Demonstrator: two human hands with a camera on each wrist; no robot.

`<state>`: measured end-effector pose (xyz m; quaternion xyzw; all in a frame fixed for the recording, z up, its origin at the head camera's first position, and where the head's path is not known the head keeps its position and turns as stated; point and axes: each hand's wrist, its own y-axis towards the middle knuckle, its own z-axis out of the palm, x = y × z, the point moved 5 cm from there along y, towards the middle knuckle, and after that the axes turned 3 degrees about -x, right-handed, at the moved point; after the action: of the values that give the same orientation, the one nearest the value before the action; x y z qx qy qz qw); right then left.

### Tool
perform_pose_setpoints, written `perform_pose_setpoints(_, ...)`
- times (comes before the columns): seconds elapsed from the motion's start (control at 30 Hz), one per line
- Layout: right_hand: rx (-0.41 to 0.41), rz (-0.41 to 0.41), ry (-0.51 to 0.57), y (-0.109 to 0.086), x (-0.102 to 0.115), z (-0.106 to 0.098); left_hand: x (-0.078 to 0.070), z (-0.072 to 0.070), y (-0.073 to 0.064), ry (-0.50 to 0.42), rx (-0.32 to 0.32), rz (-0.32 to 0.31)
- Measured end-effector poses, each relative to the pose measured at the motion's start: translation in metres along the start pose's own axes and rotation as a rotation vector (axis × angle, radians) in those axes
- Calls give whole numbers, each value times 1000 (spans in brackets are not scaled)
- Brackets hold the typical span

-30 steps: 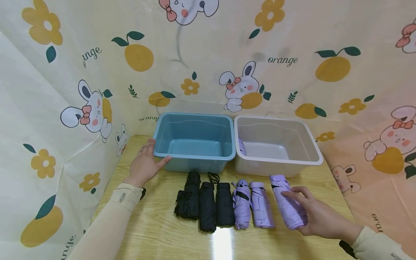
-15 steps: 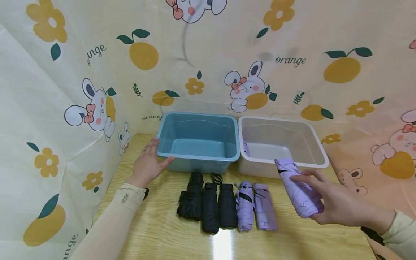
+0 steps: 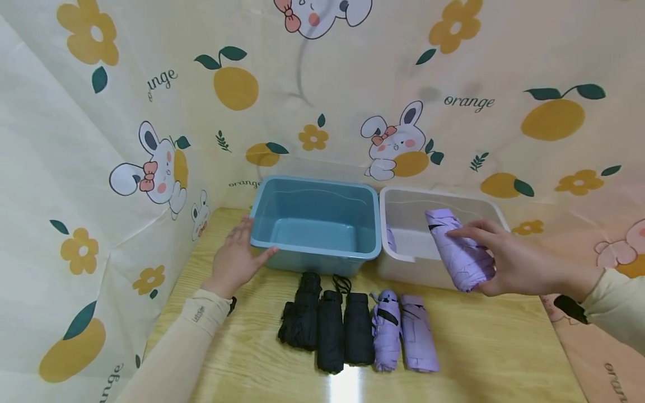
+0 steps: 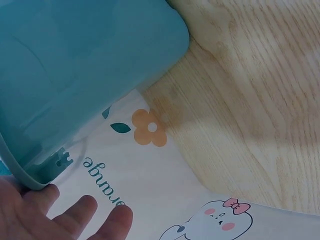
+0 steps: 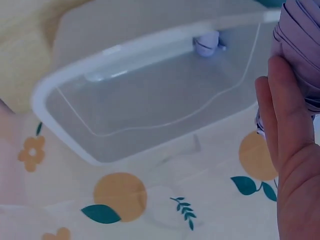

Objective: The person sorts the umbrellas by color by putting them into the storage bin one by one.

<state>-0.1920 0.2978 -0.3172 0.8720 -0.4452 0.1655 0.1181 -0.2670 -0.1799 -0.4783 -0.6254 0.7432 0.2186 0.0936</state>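
Observation:
My right hand (image 3: 524,260) grips a folded purple umbrella (image 3: 461,252), holding it tilted over the front rim of the white bin (image 3: 418,274). The same umbrella (image 5: 302,45) fills the upper right corner of the right wrist view. Inside the white bin, near its left wall, lies another purple umbrella (image 3: 391,238), mostly hidden by the rim. My left hand (image 3: 234,260) rests against the left front corner of the blue bin (image 3: 312,257), fingers extended. In the left wrist view its fingers (image 4: 75,215) touch the bin's rim.
In front of the bins lie several folded umbrellas in a row: black ones (image 3: 330,333) on the left, a purple one (image 3: 387,336) and a second purple one (image 3: 420,336) on the right. A patterned sheet (image 3: 322,73) hangs behind and beside the wooden table (image 3: 242,347).
My right hand has lifted the purple umbrella off the table and carried it up and forward to the white bin. The left hand stays at the blue bin. The head view has shifted slightly.

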Motion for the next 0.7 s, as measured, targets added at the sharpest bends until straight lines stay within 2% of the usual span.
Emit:
perform_pose_setpoints(0.23, 58, 46, -86, 43, -16, -5, 1, 0, 0, 18, 8, -16)
perform_pose_setpoints(0.5, 117, 108, -164, 83, -51, 6, 4, -1, 0, 12, -10, -16)
perform_pose_setpoints(0.6, 155, 152, -157, 91, -65, 15, 4, 1, 1, 16, -9, -13)
perform_pose_setpoints(0.7, 214, 213, -105, 97, -78, 27, 4, 1, 0, 18, -12, -11)
